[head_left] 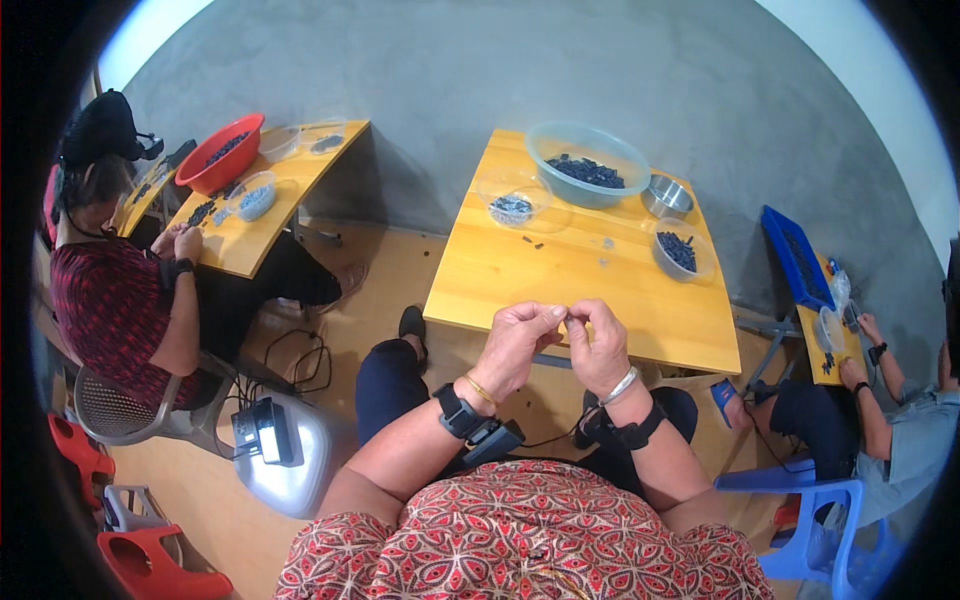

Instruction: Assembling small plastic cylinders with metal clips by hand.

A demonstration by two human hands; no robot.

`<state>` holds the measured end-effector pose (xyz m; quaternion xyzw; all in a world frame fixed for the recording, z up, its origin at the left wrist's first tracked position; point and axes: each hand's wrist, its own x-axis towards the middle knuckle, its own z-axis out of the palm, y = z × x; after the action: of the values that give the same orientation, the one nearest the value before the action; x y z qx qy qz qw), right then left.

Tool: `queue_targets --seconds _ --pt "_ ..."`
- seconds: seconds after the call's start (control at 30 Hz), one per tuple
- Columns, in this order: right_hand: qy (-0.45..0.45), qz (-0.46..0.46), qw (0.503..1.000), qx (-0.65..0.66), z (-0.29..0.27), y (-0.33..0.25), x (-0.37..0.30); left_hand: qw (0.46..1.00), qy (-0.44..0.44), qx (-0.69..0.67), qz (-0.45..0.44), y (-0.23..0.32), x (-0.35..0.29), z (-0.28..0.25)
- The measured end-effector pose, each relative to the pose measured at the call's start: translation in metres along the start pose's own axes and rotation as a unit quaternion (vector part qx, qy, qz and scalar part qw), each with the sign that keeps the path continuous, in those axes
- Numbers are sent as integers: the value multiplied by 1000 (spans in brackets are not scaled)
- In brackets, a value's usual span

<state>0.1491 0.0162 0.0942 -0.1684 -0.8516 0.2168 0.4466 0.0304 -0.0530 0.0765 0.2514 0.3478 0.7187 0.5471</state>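
Note:
My left hand (520,348) and my right hand (600,350) meet over the near edge of the yellow table (470,285). Both are closed, fingertips pinched together around a small dark piece (568,319) that the fingers mostly hide; its exact kind does not show. Beyond them lie two small dark bits (533,242) on the tabletop. A clear bowl (512,207) of small silvery parts stands at the left, and another clear tub (677,252) of dark, short pieces at the right.
At the table's back are a large translucent basin (625,152) of dark pieces and a steel bowl (667,197). People work at tables on either side, with a red basin (222,172) left and a blue tray (797,258) right. Cables and a black device (267,432) on a stool are at left.

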Motion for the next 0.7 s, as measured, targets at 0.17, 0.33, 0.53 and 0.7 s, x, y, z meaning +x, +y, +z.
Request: queue_targets --seconds 0.17,0.33,0.53,0.7 --pt "-11 -19 1000 12 -16 -20 -1 999 15 31 17 8 -14 13" --pt "-21 -3 999 27 -21 -24 -7 999 0 40 7 6 -19 11" --pt "-2 24 998 53 -31 -25 -9 999 -6 52 14 13 -31 23" --pt "-20 119 970 212 -30 -19 -16 992 -24 105 59 13 -34 18"
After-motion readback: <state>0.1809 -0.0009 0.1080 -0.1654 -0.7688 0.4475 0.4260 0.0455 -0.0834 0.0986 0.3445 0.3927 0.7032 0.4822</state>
